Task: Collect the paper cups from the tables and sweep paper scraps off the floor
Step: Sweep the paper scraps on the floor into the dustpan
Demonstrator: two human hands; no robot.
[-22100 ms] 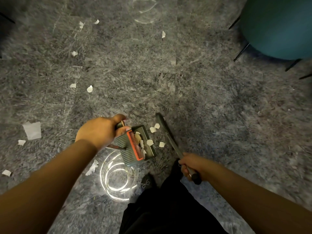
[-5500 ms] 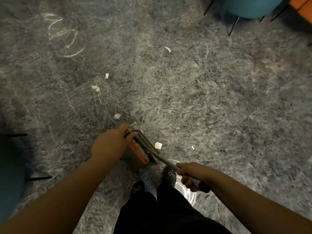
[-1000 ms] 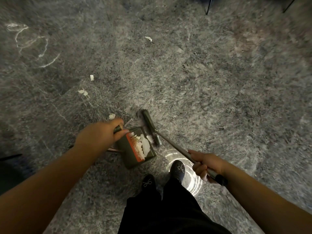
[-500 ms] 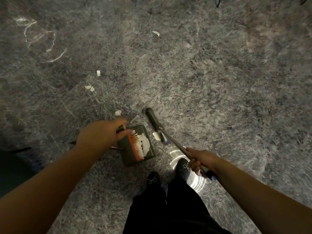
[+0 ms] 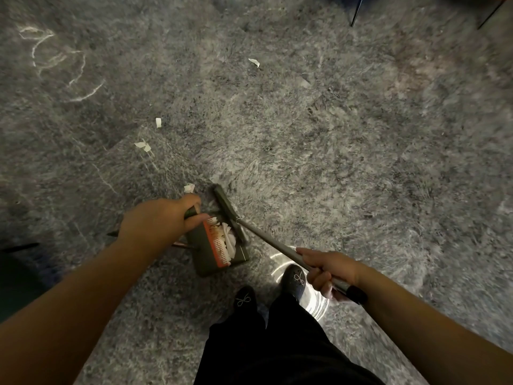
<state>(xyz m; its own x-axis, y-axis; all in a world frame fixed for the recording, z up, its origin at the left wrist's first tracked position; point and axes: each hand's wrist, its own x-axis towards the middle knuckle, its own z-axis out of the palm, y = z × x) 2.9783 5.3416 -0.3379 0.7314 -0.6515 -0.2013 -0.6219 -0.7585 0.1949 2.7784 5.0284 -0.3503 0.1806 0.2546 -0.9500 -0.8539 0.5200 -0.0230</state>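
My left hand [image 5: 159, 222] grips the handle of a dark green dustpan [image 5: 206, 258] with an orange comb edge, standing on the grey floor just ahead of my feet. White paper scraps [image 5: 229, 240] lie inside it. My right hand [image 5: 329, 269] holds the metal pole of a broom [image 5: 266, 240]; its dark head [image 5: 229, 209] lies against the pan's mouth. Loose scraps dot the floor: one [image 5: 189, 187] just beyond my left hand, a pair [image 5: 143, 146] farther left, one [image 5: 158, 122] above those, one [image 5: 254, 62] far ahead.
Thin black chair legs [image 5: 356, 11] stand at the top right. A dark teal shape [image 5: 16, 284] with a black leg sits at the left edge. My black shoes [image 5: 295, 279] and trousers fill the bottom centre. White scuff marks [image 5: 55, 59] show at top left.
The broom head has been drawn in against the dustpan's mouth, and the scrap that lay beside the pan is no longer on the floor. My right hand moved slightly right.
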